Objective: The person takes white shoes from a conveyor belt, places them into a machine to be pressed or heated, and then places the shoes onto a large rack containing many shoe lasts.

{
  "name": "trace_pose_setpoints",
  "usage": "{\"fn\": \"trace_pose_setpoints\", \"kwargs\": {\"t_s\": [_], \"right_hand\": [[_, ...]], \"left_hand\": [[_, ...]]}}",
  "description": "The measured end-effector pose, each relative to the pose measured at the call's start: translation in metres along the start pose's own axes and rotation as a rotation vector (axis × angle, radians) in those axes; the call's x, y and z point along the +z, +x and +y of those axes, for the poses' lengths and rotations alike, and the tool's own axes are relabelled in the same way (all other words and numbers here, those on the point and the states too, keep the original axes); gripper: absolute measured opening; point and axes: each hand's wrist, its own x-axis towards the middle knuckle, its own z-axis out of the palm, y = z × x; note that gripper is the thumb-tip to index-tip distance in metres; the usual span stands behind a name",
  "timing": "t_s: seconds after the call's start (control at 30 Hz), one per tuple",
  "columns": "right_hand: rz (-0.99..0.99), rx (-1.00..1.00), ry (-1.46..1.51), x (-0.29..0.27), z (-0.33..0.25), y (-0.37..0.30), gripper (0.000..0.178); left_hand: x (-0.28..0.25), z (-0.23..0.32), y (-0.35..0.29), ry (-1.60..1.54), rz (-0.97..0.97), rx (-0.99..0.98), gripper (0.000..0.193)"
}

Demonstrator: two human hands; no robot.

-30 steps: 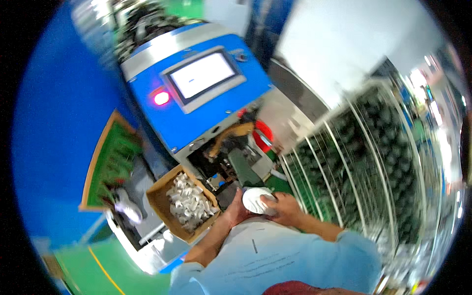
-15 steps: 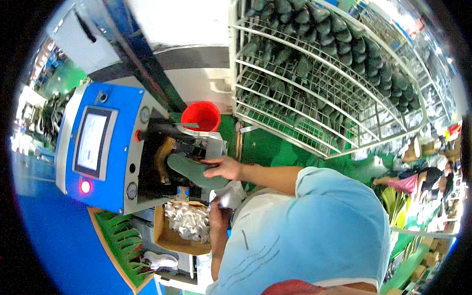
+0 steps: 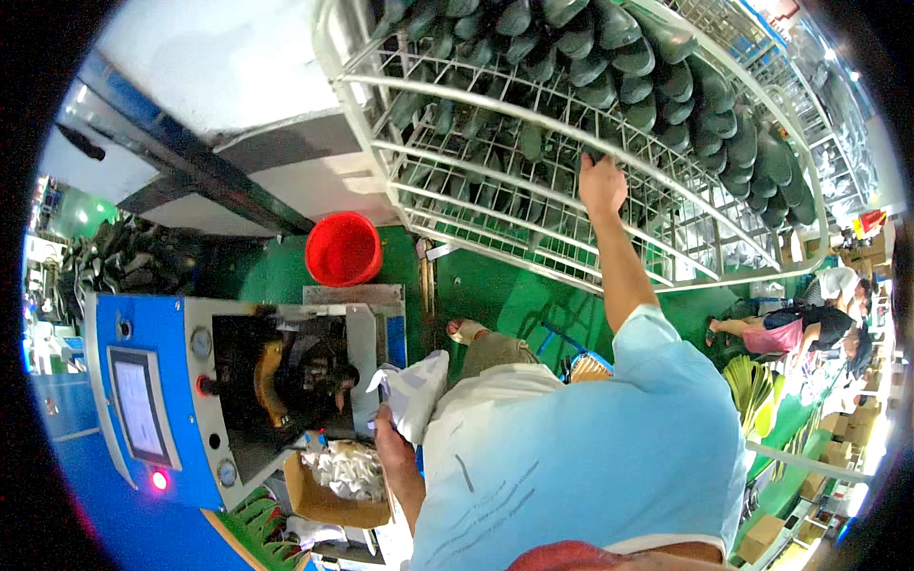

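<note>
My right hand (image 3: 604,187) reaches to the white wire rack (image 3: 533,119), fingers closed around the end of a dark sole-shaped piece (image 3: 595,155), mostly hidden by the hand and the bars. Rows of similar dark grey-green sole-shaped pieces (image 3: 633,57) stand in the rack. Close to my body, my left hand (image 3: 390,438) is closed on a limp white piece that looks like a shoe upper (image 3: 417,392). Left of it, the blue machine (image 3: 190,333) has an open, dark working bay with a yellowish curved part (image 3: 271,381) inside.
A red bucket (image 3: 343,249) stands on the green floor between machine and rack. Below the machine bay is a cardboard box (image 3: 328,504) of small white pieces. A dark post (image 3: 205,157) rises along the wall. Other people (image 3: 809,324) are at the far right.
My right hand has moved from the machine bay up and right to the rack, taking the sole-shaped piece along. My left hand still holds the white piece. The view has shifted toward the rack.
</note>
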Motion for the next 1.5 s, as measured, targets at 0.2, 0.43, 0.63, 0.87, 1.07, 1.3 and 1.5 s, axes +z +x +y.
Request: {"fn": "trace_pose_setpoints", "kwargs": {"t_s": [0.2,0.43,0.63,0.87,1.07,1.3,1.5], "right_hand": [[-0.282,-0.288,-0.311,0.065,-0.009,0.097,0.062],[-0.286,-0.283,-0.021,0.076,-0.026,0.098,0.068],[-0.110,-0.399,0.104,0.147,0.041,0.183,0.062],[-0.027,-0.515,0.414,0.049,-0.149,-0.086,0.053],[-0.786,-1.289,0.733,-0.013,-0.238,-0.346,0.028],[-0.243,-1.995,1.270,-0.069,-0.351,-0.549,0.030],[0.403,-1.954,1.079,-0.033,-0.382,-0.670,0.045]], "left_hand": [[0.033,-0.006,0.034,0.250,0.121,0.058,0.058],[0.031,-0.012,0.036,0.075,0.126,0.042,0.053],[0.040,0.015,0.015,0.049,0.160,0.122,0.052],[-0.182,-0.014,-0.142,-0.138,0.477,0.739,0.049],[-0.272,-0.031,-0.278,-0.308,0.585,1.100,0.023],[-0.402,-0.166,-0.210,0.444,1.513,0.208,0.046],[-0.416,-0.043,-0.221,0.890,1.372,-0.182,0.044]]}}
